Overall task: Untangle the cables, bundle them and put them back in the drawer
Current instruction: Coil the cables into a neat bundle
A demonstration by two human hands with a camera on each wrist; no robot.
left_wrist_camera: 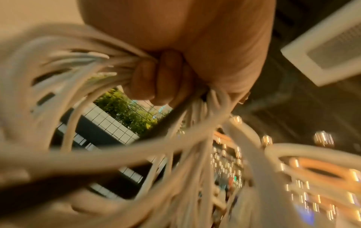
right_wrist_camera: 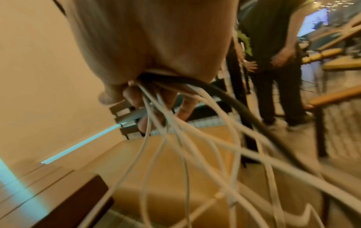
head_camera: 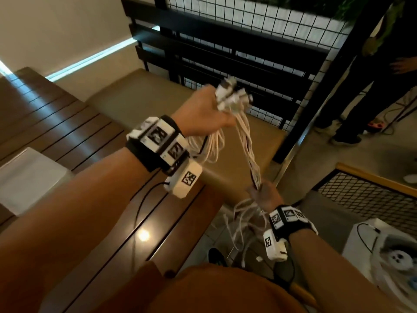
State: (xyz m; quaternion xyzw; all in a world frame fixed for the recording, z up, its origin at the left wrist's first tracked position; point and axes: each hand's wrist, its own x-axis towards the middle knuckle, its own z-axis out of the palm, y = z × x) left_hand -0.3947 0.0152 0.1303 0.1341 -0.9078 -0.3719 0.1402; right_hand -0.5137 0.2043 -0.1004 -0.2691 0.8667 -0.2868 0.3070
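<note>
A bunch of white cables stretches between my two hands in the head view. My left hand is raised and grips the bunch near its plug ends, which stick up above the fist. In the left wrist view the curled fingers close round the cables. My right hand is lower and grips the same bunch further down, loose cable ends hanging below it. In the right wrist view white cables and one dark cable run out of the fist. No drawer shows.
A dark slatted wooden table lies left and below. A tan cushioned bench sits under my hands, with a black railing and wire mesh behind it. Another person stands at the right. A white box is lower right.
</note>
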